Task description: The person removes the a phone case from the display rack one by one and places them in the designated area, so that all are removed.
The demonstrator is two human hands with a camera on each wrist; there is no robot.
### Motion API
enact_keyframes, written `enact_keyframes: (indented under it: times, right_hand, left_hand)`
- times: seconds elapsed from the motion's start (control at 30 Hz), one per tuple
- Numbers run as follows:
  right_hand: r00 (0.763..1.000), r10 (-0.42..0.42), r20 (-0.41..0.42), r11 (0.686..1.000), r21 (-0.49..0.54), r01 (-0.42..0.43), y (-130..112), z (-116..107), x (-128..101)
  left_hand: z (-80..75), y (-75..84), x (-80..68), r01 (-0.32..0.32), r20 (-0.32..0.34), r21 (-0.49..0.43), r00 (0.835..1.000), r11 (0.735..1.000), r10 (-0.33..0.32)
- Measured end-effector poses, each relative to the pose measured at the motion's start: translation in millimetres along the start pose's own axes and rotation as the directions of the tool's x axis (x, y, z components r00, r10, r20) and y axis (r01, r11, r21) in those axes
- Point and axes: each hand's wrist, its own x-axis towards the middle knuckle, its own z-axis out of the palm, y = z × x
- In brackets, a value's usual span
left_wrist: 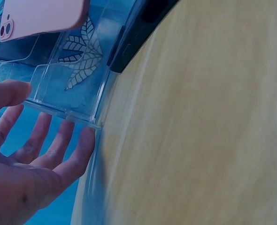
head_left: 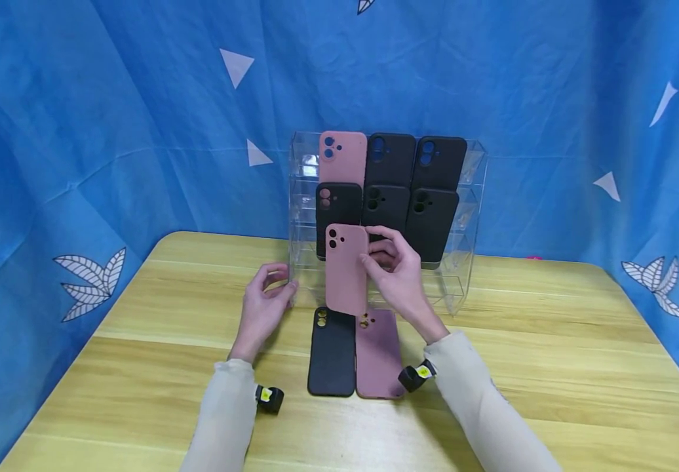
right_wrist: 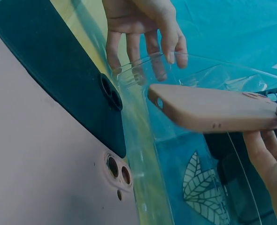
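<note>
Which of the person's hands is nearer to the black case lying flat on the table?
Left. The left hand rests at the clear rack's corner, just left of the black case. The right hand holds a pink case up, above and right.

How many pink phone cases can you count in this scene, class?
3: one pink case top left in the clear rack, one held by the right hand, one flat on the table. Others may be hidden.

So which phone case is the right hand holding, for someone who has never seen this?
Start at the clear acrylic rack on the wooden table. The pink case is held upright before its lowest tier by the right hand; every other case sits in the rack or lies flat.
</note>
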Motion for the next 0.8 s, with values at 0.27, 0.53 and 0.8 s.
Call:
enact_keyframes:
  times: [0.27, 0.53, 0.8]
  right_hand:
    - [0.998, 0.063, 0.005, 0.998, -0.022, -0.063, -1, -8, -7]
    - [0.995, 0.102, 0.005, 0.994, -0.028, -0.102, -2, -15, -14]
    - [0.992, 0.123, 0.006, 0.992, -0.030, -0.123, -3, -24, -23]
  left_hand:
    - [0.0, -0.4, 0.0, -0.008, -0.004, 0.004, 1.000, 1.000, 0.008]
    - [0.0, 0.1, 0.6, 0.002, -0.003, 0.004, 1.000, 1.000, -0.002]
    - [0.3, 0.4, -0.1, 0.000, -0.004, -0.001, 1.000, 1.000, 0.000]
